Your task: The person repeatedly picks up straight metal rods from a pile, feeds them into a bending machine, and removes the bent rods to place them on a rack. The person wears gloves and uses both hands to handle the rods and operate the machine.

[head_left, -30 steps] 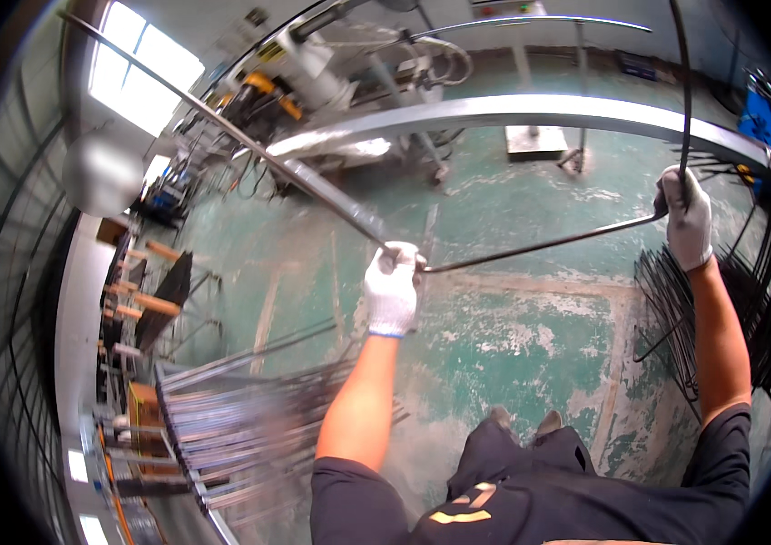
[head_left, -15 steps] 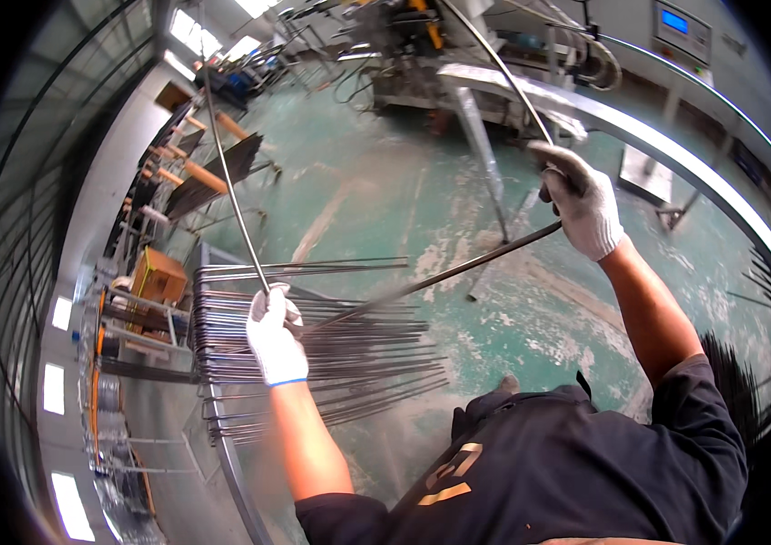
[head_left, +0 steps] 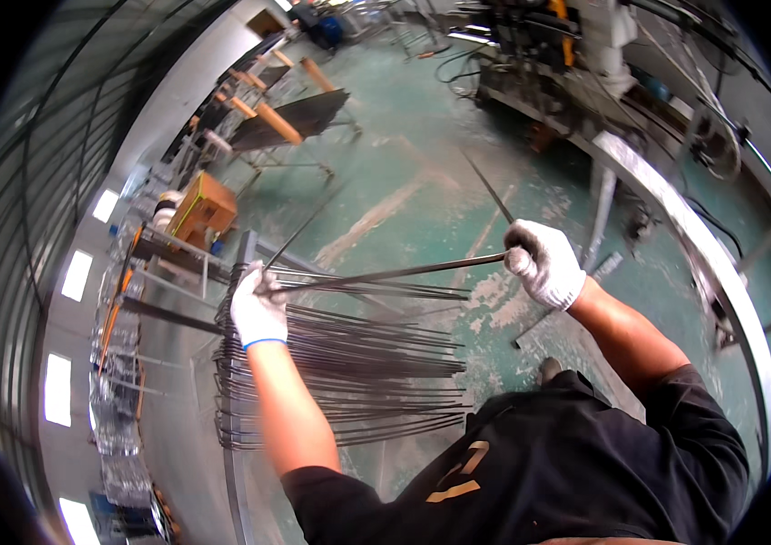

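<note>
A thin dark metal rod, bent into a U shape (head_left: 395,274), spans between my two gloved hands over the rack. At its left bend, my left hand (head_left: 260,311) is closed round it, fingers curled. My right hand (head_left: 544,263) grips the right bend, fist closed. Both side legs of the rod point away from me, the left one blurred by motion. Just below the held rod, many similar dark rods (head_left: 376,350) hang in a row on a grey metal rack (head_left: 235,490), their ends pointing right.
A curved-looking silver metal beam (head_left: 721,259) stands at right on legs. Machinery (head_left: 576,95) fills the far right. At far left are a cardboard box (head_left: 208,207) and a stand with a dark sheet and orange rollers (head_left: 290,123). Green worn floor (head_left: 404,173) lies between.
Both hands have brought the bent rod toward the rack, the right hand coming down and inward. The rod's legs now tip away and look shorter. My view has turned as well.
</note>
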Demonstrator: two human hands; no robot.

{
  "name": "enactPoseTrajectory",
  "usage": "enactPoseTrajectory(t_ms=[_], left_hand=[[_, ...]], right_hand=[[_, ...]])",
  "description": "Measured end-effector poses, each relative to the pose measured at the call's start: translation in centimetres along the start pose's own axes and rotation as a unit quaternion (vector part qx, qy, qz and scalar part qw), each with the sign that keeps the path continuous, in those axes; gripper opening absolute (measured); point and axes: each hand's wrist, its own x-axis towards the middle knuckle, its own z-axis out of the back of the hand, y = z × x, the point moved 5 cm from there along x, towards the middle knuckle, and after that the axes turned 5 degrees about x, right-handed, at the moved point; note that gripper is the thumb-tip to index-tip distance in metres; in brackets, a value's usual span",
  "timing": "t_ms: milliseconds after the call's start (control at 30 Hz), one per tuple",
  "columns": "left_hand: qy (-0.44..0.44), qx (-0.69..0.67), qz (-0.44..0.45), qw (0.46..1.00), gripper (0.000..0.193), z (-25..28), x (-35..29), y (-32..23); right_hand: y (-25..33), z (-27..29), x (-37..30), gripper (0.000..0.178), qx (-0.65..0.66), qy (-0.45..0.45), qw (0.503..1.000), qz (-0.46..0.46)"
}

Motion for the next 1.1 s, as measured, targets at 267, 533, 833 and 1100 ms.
enactPoseTrajectory(t_ms=[267,533,833,1100], left_hand=[[-0.018,0.104,-0.183,0.977,0.042,-8.0,10.9,-4.3],[0.038,0.1,-0.185,0.977,0.039,-10.8,23.7,-6.2],[-0.298,0.193,-0.16,0.921,0.039,2.9,35.5,-5.2],[-0.404,0.426,-0.135,0.798,0.048,14.4,36.1,-4.6]], right_hand=[[-7.2,-11.0,10.1,0.047,0.112,0.081,0.986,-0.087],[-9.2,-21.1,17.2,0.006,0.146,0.234,0.961,-0.03],[-11.1,-33.9,26.4,0.037,0.167,0.525,0.829,0.099],[-24.8,-34.1,36.8,0.054,0.082,0.654,0.752,0.003]])
